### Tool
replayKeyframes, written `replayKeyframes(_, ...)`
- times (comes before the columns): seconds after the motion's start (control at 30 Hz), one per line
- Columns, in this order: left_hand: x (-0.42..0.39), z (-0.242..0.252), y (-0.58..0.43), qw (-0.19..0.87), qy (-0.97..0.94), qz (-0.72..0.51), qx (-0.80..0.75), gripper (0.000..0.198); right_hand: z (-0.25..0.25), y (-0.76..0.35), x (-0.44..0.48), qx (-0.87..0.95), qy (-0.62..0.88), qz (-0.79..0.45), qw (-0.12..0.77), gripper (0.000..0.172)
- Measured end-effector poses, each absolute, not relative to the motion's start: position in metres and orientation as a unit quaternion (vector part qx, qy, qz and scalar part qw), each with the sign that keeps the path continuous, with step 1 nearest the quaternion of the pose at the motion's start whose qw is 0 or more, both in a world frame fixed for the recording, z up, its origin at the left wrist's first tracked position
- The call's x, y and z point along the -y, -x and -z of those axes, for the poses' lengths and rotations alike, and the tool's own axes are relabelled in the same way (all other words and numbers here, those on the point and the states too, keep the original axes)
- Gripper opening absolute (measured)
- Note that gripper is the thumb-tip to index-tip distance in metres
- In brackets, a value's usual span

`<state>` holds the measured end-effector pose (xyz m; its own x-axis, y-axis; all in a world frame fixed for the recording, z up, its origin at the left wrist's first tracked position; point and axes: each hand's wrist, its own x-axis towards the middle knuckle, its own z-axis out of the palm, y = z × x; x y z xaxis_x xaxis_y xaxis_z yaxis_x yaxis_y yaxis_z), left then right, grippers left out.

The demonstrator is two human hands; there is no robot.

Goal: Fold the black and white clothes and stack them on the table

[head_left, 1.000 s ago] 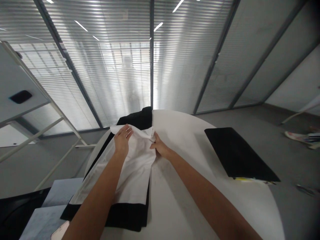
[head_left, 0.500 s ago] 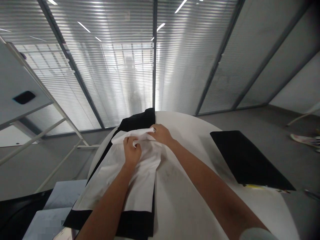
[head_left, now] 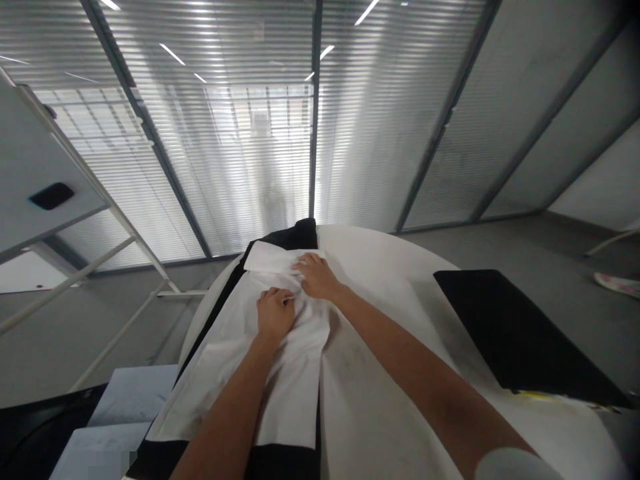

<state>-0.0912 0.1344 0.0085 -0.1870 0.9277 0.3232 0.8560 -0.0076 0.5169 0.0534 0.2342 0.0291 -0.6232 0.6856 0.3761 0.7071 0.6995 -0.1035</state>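
A white cloth lies spread over a black cloth on the left part of a round white table. My left hand rests on the white cloth with its fingers curled down against the fabric. My right hand lies just beyond it, fingers stretched flat on the cloth near its folded far end. Both hands press on the cloth close together.
A black flat folder lies on the table's right side with a yellow strip under its near edge. A white frame and board stand at the left. Glass walls with blinds rise behind. Grey padded seats sit at the lower left.
The far end of the white cloth was raised and bunched in both hands; it now lies folded flat. My hands have come down onto the cloth, and the view has shifted left.
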Motion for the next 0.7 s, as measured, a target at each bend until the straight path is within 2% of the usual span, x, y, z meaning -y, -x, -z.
replayKeyframes(0.13,-0.134,-0.012,0.090,0.053,-0.635,-0.314,-0.704,0.023,-0.041,-0.047,-0.256,0.928,0.333,0.084,0.145,0.035)
replayKeyframes(0.27,-0.136,-0.013,0.090,0.049,-0.634,-0.305,-0.709,0.023,-0.064,-0.045,-0.300,0.958,0.272,0.017,0.093,0.028)
replayKeyframes(0.33,-0.138,-0.013,0.090,0.045,-0.636,-0.304,-0.708,0.023,-0.077,-0.048,-0.327,0.931,0.329,-0.025,0.155,0.027)
replayKeyframes(0.43,-0.141,-0.010,0.091,0.043,-0.637,-0.299,-0.709,0.023,-0.086,-0.053,-0.357,0.756,0.579,-0.001,0.305,0.039)
replayKeyframes(0.5,-0.143,-0.009,0.091,0.044,-0.636,-0.297,-0.710,0.023,-0.079,-0.052,-0.362,0.684,0.653,0.008,0.324,0.044)
replayKeyframes(0.7,-0.146,-0.010,0.091,0.042,-0.641,-0.286,-0.712,0.021,-0.025,-0.027,-0.330,0.814,0.539,-0.047,0.212,0.025)
